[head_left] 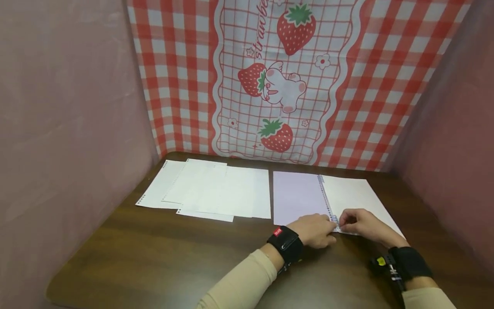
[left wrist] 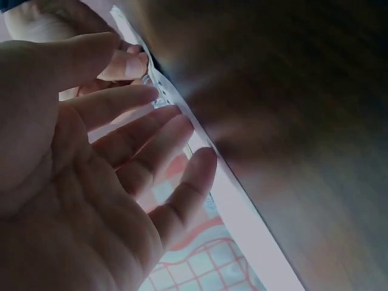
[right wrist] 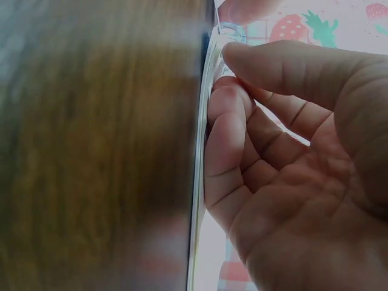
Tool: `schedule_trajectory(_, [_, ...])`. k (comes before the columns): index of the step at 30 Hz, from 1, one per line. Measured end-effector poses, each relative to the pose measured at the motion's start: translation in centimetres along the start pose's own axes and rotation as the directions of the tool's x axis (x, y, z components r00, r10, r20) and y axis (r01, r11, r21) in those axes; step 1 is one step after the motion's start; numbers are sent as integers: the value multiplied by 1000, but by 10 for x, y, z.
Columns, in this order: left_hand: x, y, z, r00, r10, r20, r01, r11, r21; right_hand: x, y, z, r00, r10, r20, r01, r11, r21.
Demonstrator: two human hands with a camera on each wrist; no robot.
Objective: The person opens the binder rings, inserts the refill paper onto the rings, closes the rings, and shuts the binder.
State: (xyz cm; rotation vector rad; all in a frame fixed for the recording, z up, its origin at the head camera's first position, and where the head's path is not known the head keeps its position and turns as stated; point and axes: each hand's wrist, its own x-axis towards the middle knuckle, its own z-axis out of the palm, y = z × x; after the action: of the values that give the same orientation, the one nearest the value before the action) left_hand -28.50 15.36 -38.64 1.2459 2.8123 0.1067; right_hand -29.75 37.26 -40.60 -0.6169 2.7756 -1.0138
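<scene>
At hands [head_left: 314, 231] [head_left: 363, 224]: open notebk [head_left: 345, 195], nr edge.

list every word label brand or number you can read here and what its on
"strawbe": sideways on the strawberry cloth, cut off by the head view's top edge.
Red tag on the left wristband: too small to read.
Loose sheets and notebook: no readable text.

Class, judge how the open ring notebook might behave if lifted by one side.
The ring notebook would probably fold at its spine, where the two halves meet. Its edge looks thin, so it may flex.
</scene>
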Motion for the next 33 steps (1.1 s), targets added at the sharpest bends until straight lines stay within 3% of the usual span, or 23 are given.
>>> schedule_trajectory(3, [-2,-2,-1,1000,-19,1,19,999,29,7,-4,-1,1000,4,24,-4,1000,3])
schedule_trajectory(7, [-2,-3,2,999,-31,-19,32,998,53,15,-4,-4,990,11,142,-19,998,56])
schedule_trajectory(14, [-3,1,6,998,-42,-38,45,994,95,32,-5,-15,933,95,348,-134,987,89])
schedule_trajectory(17, [-6,3,4,999,-34,-43,39,991,127,34,-5,-20,927,92,363,-139,985,105])
schedule_trajectory(24, [-8,7,2,996,-53,-69,64,986,156,29,-1,-25,938,56,341,-129,972,196])
schedule_trajectory(33, [-6,9,6,997,-62,-51,68,988,142,23,3,-22,942,34,333,-105,974,199])
